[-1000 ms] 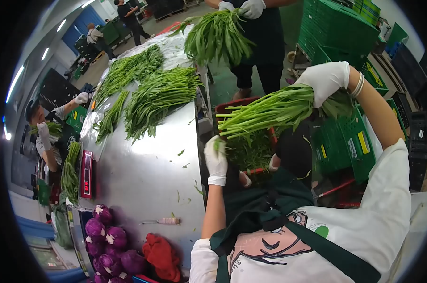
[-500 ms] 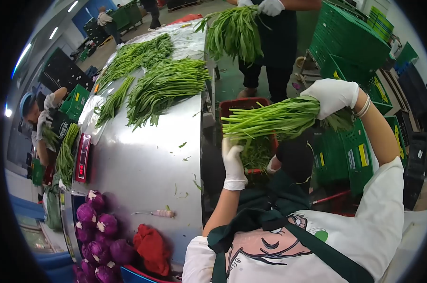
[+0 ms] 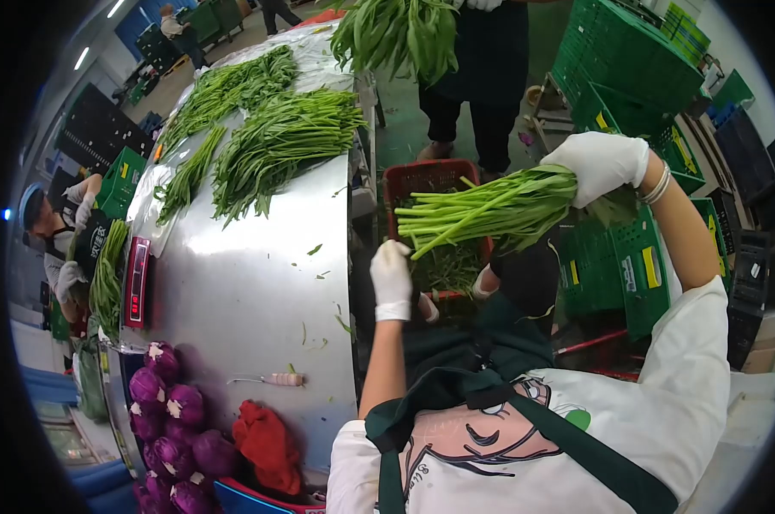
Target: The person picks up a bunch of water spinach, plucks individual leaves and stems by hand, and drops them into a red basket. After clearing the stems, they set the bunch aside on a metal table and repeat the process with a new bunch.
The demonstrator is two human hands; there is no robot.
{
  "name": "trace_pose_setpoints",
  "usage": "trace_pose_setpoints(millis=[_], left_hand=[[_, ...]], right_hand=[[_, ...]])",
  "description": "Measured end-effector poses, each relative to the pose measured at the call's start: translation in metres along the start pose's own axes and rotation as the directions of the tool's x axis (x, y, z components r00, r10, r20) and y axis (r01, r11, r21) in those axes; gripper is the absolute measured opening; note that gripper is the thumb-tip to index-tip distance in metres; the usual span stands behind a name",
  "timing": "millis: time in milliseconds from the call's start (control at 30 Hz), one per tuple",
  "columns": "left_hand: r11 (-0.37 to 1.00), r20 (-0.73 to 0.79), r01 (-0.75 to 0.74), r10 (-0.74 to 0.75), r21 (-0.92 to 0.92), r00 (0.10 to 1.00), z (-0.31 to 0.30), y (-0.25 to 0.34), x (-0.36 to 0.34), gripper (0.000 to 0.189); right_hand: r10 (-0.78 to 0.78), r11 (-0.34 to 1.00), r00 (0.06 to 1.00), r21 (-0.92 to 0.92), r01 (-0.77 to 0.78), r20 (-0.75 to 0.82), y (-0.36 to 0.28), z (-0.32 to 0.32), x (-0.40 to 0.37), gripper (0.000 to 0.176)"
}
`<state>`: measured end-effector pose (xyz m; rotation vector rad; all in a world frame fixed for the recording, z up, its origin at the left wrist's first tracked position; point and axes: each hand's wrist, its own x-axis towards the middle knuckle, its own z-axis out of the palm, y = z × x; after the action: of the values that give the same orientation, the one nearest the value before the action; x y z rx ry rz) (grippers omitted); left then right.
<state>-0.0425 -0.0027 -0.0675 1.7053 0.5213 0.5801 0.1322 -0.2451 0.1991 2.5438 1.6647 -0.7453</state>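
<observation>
My gloved right hand (image 3: 606, 169) is wrapped round the leafy part of a bunch of long-stemmed leafy greens (image 3: 490, 210), holding it in the air with the cut stems pointing left. My gloved left hand (image 3: 391, 272) is closed, its fingertips curled together just below the stem ends; whatever they hold, if anything, is too small to see. Below the bunch is a red crate (image 3: 430, 174) with loose leaves and trimmings in it. On the metal table (image 3: 268, 283) to the left lie a large pile of the same greens (image 3: 285, 146) and a smaller bunch (image 3: 190, 176).
A small wooden-handled knife (image 3: 283, 379), a red cloth (image 3: 268, 445), purple cabbages (image 3: 182, 407) and a red scale (image 3: 137, 283) are on the table's near side. Opposite, a co-worker (image 3: 482, 86) holds greens; another person (image 3: 49, 223) works at left. Green crates (image 3: 606, 265) stand right.
My left hand has shifted left and up, just off the stem ends, and its fingers have curled in. My right hand still grips the bunch. The co-worker's greens appear higher in view.
</observation>
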Motion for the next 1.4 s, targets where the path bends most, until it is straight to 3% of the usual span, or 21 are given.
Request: trace_pose_setpoints(millis=[33,67,100,167,200,233,300,367,467,567,600,700,800,833,1000,1133,1233,1267,1367,1400], left_hand=[[0.985,0.051,0.17,-0.17,-0.001,0.984,-0.012,-0.015,0.006,0.032],[0.996,0.007,0.083,-0.083,0.032,0.997,-0.015,-0.021,0.005,0.032],[0.985,0.118,0.171,-0.173,0.021,0.978,-0.023,-0.009,0.003,0.022],[0.978,-0.115,-0.205,0.207,0.03,0.971,-0.013,0.0,0.005,0.022],[0.987,-0.116,-0.159,0.154,-0.034,0.981,-0.019,0.023,0.0,0.04],[0.94,-0.254,-0.339,0.335,0.027,0.907,-0.016,0.049,-0.006,0.041],[0.899,-0.254,-0.437,0.424,0.008,0.869,-0.01,0.069,-0.02,0.041],[0.891,-0.179,-0.454,0.447,0.001,0.876,0.004,0.085,-0.027,0.039],[0.926,-0.194,-0.32,0.283,-0.199,0.939,0.024,0.087,-0.025,0.041],[0.907,-0.169,-0.357,0.324,-0.225,0.931,0.022,0.079,-0.022,0.036],[0.899,-0.198,-0.307,0.254,-0.312,0.947,0.024,0.084,-0.023,0.03],[0.879,-0.186,-0.321,0.27,-0.352,0.945,0.02,0.083,-0.022,0.029],[0.825,0.019,-0.565,0.565,-0.005,0.825,-0.006,0.084,-0.016,0.033],[0.727,0.097,-0.677,0.67,0.112,0.736,-0.013,0.083,-0.012,0.035],[0.548,0.141,-0.809,0.802,0.215,0.581,-0.023,0.082,-0.015,0.034],[0.541,0.238,-0.837,0.805,0.086,0.544,-0.03,0.081,-0.024,0.034],[0.477,0.339,-0.862,0.793,0.17,0.506,-0.031,0.08,-0.03,0.035],[0.513,0.329,-0.841,0.775,0.171,0.54,-0.033,0.082,-0.031,0.028],[0.706,0.101,-0.683,0.678,0.187,0.728,-0.037,0.057,-0.026,0.021],[0.866,0.005,-0.488,0.491,0.107,0.871,-0.04,0.05,-0.027,0.014]], right_hand=[[0.0,0.999,1.0,0.044,0.0,0.0,0.004,0.002,-0.003,0.042],[0.0,0.996,1.0,0.085,0.0,0.0,0.009,0.003,-0.006,0.043],[0.004,0.992,1.0,0.127,-0.004,0.001,0.013,0.005,-0.008,0.043],[0.006,0.985,1.0,0.175,-0.005,-0.003,0.018,0.012,-0.008,0.044],[0.013,0.985,1.0,0.173,-0.012,-0.004,0.019,0.014,-0.008,0.044],[0.019,0.985,1.0,0.171,-0.017,-0.007,0.02,0.015,-0.007,0.045],[0.026,0.986,1.0,0.166,-0.025,-0.004,0.017,0.017,-0.004,0.045],[0.022,0.987,1.0,0.161,-0.021,-0.002,0.014,0.018,-0.001,0.046],[0.007,0.987,1.0,0.16,-0.005,-0.008,0.012,0.02,0.002,0.044],[0.014,0.99,1.0,0.144,-0.013,-0.005,0.011,0.022,0.002,0.039],[0.019,0.991,1.0,0.132,-0.019,0.004,0.01,0.022,0.002,0.039],[0.011,0.991,1.0,0.136,-0.01,-0.005,0.007,0.022,-0.001,0.039],[-0.01,0.991,0.999,0.131,0.015,-0.037,0.014,0.023,-0.005,0.038],[-0.019,0.992,0.999,0.126,0.025,-0.045,0.016,0.024,-0.006,0.038],[0.026,0.995,1.0,0.096,-0.025,-0.003,0.011,0.023,-0.007,0.037],[0.044,0.996,0.999,0.083,-0.044,-0.007,0.015,0.024,-0.007,0.038],[0.045,0.994,0.999,0.099,-0.045,-0.006,0.02,0.027,-0.006,0.038],[0.059,0.994,0.998,0.09,-0.058,-0.01,0.019,0.027,-0.006,0.037],[0.083,0.994,0.996,0.077,-0.08,-0.028,0.022,0.027,-0.01,0.037],[0.076,0.994,0.996,0.08,-0.073,-0.036,0.026,0.028,-0.013,0.037]])
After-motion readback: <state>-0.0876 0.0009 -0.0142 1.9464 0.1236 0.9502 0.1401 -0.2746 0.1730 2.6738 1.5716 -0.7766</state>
